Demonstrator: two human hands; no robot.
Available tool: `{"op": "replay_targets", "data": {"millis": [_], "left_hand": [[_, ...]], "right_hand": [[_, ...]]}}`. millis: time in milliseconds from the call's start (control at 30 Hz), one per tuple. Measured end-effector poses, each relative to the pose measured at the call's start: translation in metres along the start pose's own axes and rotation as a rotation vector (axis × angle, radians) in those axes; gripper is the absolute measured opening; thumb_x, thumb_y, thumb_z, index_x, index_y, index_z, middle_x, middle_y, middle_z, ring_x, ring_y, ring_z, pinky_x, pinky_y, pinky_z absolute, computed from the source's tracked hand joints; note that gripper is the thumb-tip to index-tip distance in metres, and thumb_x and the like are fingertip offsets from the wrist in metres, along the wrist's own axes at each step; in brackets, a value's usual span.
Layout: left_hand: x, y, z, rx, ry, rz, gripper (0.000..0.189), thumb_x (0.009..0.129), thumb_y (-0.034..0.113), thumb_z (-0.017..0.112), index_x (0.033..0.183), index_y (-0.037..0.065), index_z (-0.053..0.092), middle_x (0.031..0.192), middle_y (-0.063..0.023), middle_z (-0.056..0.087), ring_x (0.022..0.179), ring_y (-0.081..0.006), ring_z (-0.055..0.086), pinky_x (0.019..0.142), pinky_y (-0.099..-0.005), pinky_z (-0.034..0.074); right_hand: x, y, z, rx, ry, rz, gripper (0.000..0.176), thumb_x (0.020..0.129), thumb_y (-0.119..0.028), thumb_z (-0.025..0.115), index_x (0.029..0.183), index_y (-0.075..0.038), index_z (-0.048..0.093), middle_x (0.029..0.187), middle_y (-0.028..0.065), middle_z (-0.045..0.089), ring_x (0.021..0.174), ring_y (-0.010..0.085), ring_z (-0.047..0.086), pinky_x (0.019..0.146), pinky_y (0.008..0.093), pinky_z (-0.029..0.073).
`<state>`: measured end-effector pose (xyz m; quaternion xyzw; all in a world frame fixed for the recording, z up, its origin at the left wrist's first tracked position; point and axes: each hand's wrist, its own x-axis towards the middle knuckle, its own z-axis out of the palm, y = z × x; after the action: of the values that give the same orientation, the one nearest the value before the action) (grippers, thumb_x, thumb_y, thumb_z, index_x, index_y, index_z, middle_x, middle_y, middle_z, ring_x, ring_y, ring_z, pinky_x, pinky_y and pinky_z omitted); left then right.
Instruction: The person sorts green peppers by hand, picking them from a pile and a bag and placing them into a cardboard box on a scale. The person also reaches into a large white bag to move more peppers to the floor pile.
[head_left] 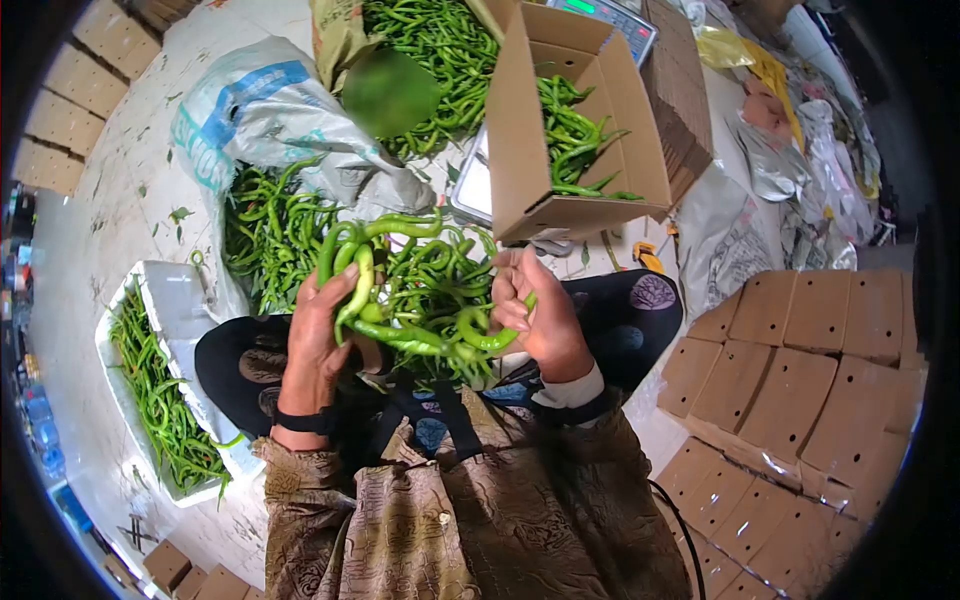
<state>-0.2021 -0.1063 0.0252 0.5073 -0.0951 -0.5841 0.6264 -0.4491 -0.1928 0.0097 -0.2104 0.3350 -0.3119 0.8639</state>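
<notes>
My left hand (315, 335) is closed around several long green chili peppers (364, 280), one of them paler and yellowish. My right hand (550, 320) has its fingers curled on a bent green chili pepper (488, 341), at the right of the bunch. Beneath and between both hands lies a heap of curly green peppers (425, 272), partly hidden by those I hold. Just beyond, an open cardboard box (517, 130) with green peppers inside stands on a white scale (474, 188).
A white woven sack (265, 105) spills peppers (268, 240) at left. Farther left is a white foam box (190, 300) of thin peppers. More peppers (440, 50) lie at the back. Stacked cartons (790, 390) stand at right, near a yellow tape dispenser (648, 257) and plastic bags (780, 165).
</notes>
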Motion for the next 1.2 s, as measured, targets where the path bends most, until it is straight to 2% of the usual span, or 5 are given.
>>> {"op": "replay_targets", "data": {"millis": [333, 567, 700, 900, 1200], "left_hand": [[-0.004, -0.017, 0.015, 0.437, -0.101, 0.108, 0.053, 0.083, 0.006, 0.064, 0.133, 0.004, 0.050, 0.104, -0.0048, 0.063, 0.083, -0.0102, 0.056, 0.069, -0.0219, 0.045], [-0.017, -0.025, 0.044, 0.608, -0.532, 0.046, 0.086, 0.078, 0.013, 0.077, 0.148, 0.001, 0.029, 0.134, -0.0126, 0.050, 0.124, -0.0217, 0.048, 0.108, -0.0334, 0.037], [-0.015, -0.033, 0.044, 0.327, -0.320, -0.021, 0.076, 0.085, 0.012, 0.072, 0.147, 0.000, 0.031, 0.131, -0.0139, 0.053, 0.105, -0.0186, 0.060, 0.091, -0.0296, 0.050], [-0.016, -0.027, 0.040, 0.113, -0.221, 0.024, 0.078, 0.087, 0.012, 0.070, 0.149, 0.001, 0.024, 0.132, -0.0136, 0.050, 0.115, -0.0180, 0.053, 0.096, -0.0298, 0.046], [-0.041, -0.029, 0.043, 0.325, -0.431, 0.109, 0.095, 0.087, 0.014, 0.065, 0.154, 0.004, -0.001, 0.146, -0.0169, 0.034, 0.123, -0.0241, 0.046, 0.105, -0.0359, 0.037]], "right_hand": [[0.004, -0.026, 0.007, 0.317, 0.028, -0.024, 0.040, 0.101, -0.042, 0.046, 0.104, -0.003, 0.055, 0.080, 0.0034, 0.051, 0.064, 0.0095, 0.041, 0.050, 0.0212, 0.033], [0.024, 0.014, 0.034, 0.313, 0.054, -0.029, 0.041, 0.097, -0.045, 0.054, 0.102, -0.004, 0.057, 0.084, 0.0025, 0.054, 0.076, 0.0133, 0.049, 0.068, 0.0276, 0.043], [0.021, 0.009, 0.046, 0.357, 0.040, -0.164, 0.044, 0.097, -0.039, 0.057, 0.119, -0.001, 0.052, 0.109, 0.0100, 0.060, 0.096, 0.0179, 0.057, 0.086, 0.0306, 0.046], [-0.022, 0.023, 0.062, -1.389, -0.097, -0.353, 0.090, 0.079, -0.023, 0.076, 0.145, 0.006, 0.022, 0.136, 0.0272, 0.043, 0.126, 0.0402, 0.046, 0.109, 0.0432, 0.035], [0.005, 0.052, 0.039, -1.064, -0.117, -0.601, 0.071, 0.089, -0.008, 0.057, 0.149, 0.000, 0.019, 0.137, 0.0276, 0.044, 0.124, 0.0383, 0.048, 0.104, 0.0421, 0.038]]}}
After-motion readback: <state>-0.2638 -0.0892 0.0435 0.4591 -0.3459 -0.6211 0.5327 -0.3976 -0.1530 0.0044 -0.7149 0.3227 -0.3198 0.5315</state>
